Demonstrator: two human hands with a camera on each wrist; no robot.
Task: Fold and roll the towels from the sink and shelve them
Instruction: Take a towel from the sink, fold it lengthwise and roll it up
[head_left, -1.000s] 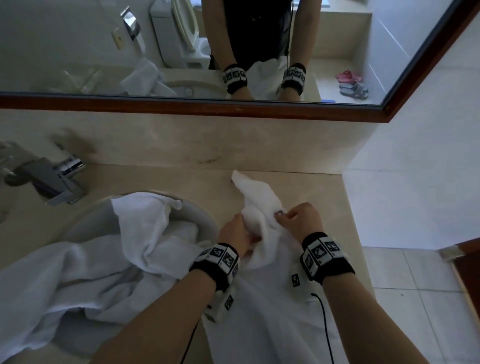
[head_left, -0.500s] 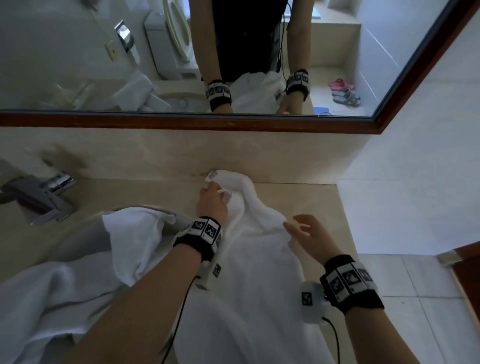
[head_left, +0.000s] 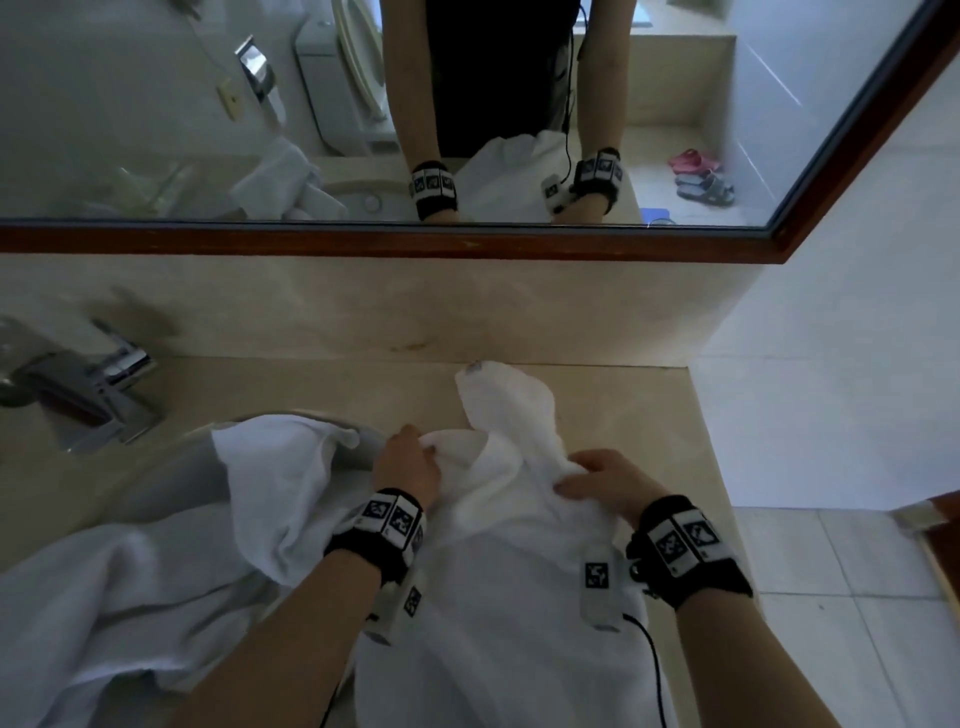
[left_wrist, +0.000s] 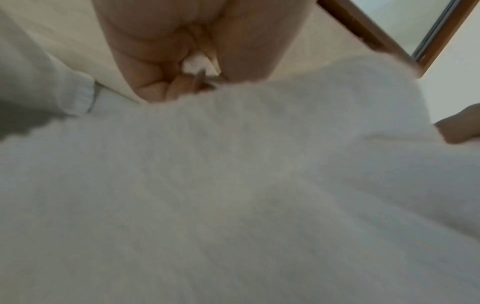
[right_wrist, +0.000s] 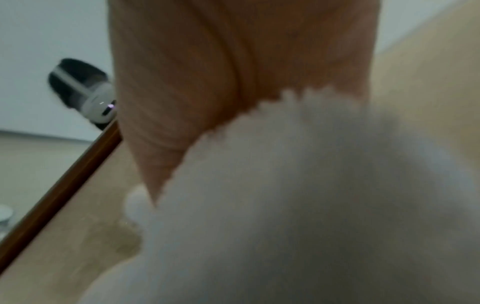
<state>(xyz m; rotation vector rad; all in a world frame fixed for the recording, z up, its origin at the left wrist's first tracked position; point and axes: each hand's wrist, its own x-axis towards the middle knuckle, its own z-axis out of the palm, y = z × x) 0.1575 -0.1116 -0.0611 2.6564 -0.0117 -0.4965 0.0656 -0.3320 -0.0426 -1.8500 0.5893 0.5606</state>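
A white towel (head_left: 519, 561) lies lengthwise on the beige counter (head_left: 634, 426), its far corner (head_left: 475, 371) near the back wall. My left hand (head_left: 410, 460) pinches a bunched edge of it on the left; in the left wrist view the curled fingers (left_wrist: 161, 88) hold a bit of cloth above the towel (left_wrist: 233, 185). My right hand (head_left: 597, 478) grips a raised fold on the right, thumb underneath. The right wrist view shows my palm (right_wrist: 233, 72) over the towel (right_wrist: 311, 205), which hides the fingers. A second white towel (head_left: 156, 571) spills out of the sink (head_left: 337, 428).
A chrome faucet (head_left: 88, 387) stands at the back left. A wood-framed mirror (head_left: 467, 241) runs above the backsplash. The counter ends at the right by a white wall (head_left: 831, 364), with tiled floor (head_left: 857, 571) below.
My left hand has left the towel's far corner and come back toward me to the left edge. My right hand, open above the towel before, now grips a fold.
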